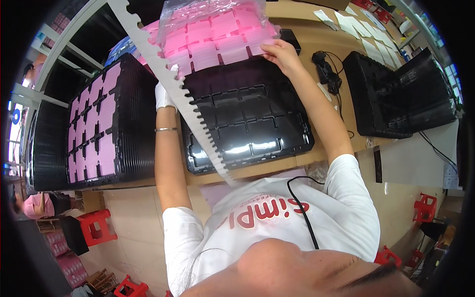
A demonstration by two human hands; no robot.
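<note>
My right hand (282, 55) pinches the near right corner of a pink foam sheet (227, 49) with slits cut in it. This sheet is at the front of a pink stack partly covered by clear plastic film. Below its near edge lies a black plastic tray (242, 114) with moulded ridges. In a white glove, my left hand (164, 96) is by the tray's far left corner and the sheet's left end. A grey toothed strip (185, 101) crosses in front of that hand and hides most of its fingers, so their grip does not show.
Nested black trays (136, 119) stand at the left, with pink sheets (94, 123) in the front one. At the right are more black trays (376, 94), a black adapter with cables (324, 69) and white papers (366, 34). Red stools (96, 227) stand on the floor.
</note>
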